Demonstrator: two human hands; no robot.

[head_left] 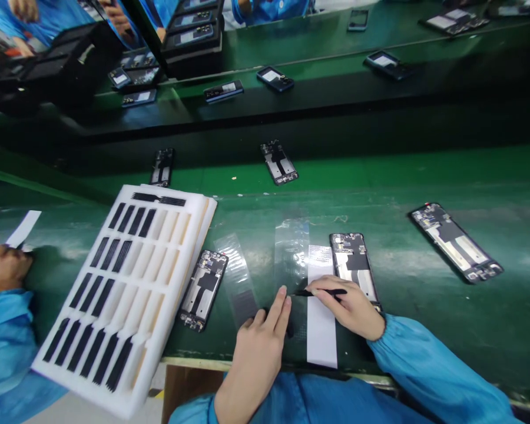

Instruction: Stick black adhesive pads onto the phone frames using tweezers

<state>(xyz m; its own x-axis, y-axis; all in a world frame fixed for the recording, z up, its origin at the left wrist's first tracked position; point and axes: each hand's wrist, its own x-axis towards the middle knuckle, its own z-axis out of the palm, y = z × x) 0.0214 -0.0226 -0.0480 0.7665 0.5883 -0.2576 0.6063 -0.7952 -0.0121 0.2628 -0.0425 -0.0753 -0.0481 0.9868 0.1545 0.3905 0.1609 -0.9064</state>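
My right hand (351,306) is closed around black tweezers (338,291), their tip pointing left over a clear plastic strip (291,253). Beside that tip, my left hand (260,341) lies with its fingers stretched out, the fingertips on the strip. A white paper strip (322,341) lies partly under my right hand. Just behind this hand is an opened phone (352,253), its lower part partly covered. Left of my left hand are another clear strip (238,265) with small dark pieces and a second opened phone (204,290).
A white foam tray (148,288) with black strips in its slots stands at the left. More opened phones lie at the right (457,242) and back (279,162). Phone frames (275,78) rest on a raised shelf. A co-worker's hand (4,270) is at the far left.
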